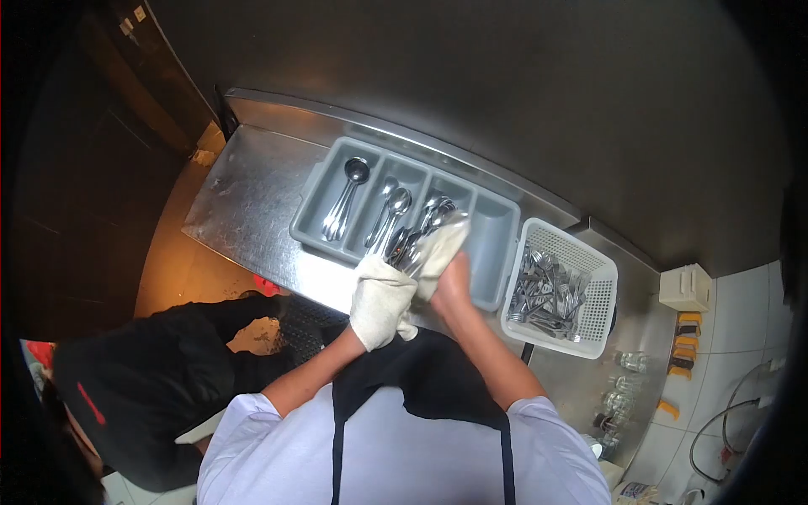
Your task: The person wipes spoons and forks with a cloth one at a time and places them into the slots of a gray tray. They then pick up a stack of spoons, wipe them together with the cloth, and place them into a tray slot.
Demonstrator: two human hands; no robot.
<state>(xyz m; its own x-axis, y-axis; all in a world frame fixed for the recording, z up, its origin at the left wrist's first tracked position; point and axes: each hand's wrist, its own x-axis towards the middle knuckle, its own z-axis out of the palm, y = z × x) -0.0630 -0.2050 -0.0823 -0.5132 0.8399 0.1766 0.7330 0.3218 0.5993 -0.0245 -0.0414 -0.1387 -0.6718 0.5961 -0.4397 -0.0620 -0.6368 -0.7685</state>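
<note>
Over the third compartment of a grey cutlery tray, both hands meet around a bunch of spoons wrapped in an off-white cloth. The spoons are bright steel and packed tightly side by side. Only a short stretch of them shows, between the two folds of the cloth, and they slant up to the right. The cloth is thick and creased. One part is bundled round the left hand, and another fold is drawn up over the bowls of the spoons.

The left hand is fully covered by the cloth down to the wrist, so its fingers are hidden and I cannot tell how firm its grip is. The right hand shows its bare back. Its fingers are curled under the upper fold in a clenched grip, pressing the cloth against the spoons.

More spoons lie in the tray's compartments to the left. The tray sits on a steel counter against a steel wall. Just to the right of the tray stands a white slotted basket filled with loose cutlery. Another person in dark clothes is low at the left.
</note>
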